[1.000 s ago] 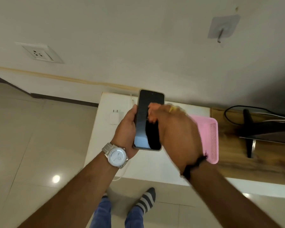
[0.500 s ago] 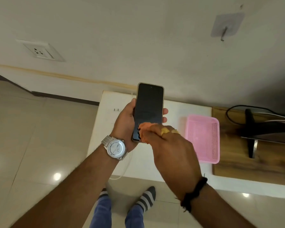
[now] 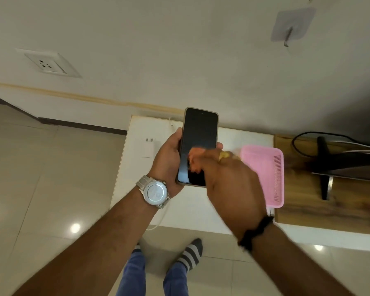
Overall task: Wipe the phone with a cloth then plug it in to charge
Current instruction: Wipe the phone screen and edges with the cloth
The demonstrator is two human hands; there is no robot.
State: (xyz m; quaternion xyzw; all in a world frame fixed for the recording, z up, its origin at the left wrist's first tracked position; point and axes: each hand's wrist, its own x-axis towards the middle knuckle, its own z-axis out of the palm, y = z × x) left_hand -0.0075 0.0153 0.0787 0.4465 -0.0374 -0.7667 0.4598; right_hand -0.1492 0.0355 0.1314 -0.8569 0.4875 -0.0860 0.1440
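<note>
Above the worktop [image 3: 192,210], my left hand [image 3: 169,159] clasps the phone [image 3: 198,146] by its long edges, upright, while my right hand [image 3: 229,180] bunches the soft cloth [image 3: 195,159] against its slick, likely fragile glass, so edges seem the safest hold.

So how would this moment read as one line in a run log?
step: wiping | left hand: holds phone | right hand: rubs orange cloth on screen | charging: not yet
</note>
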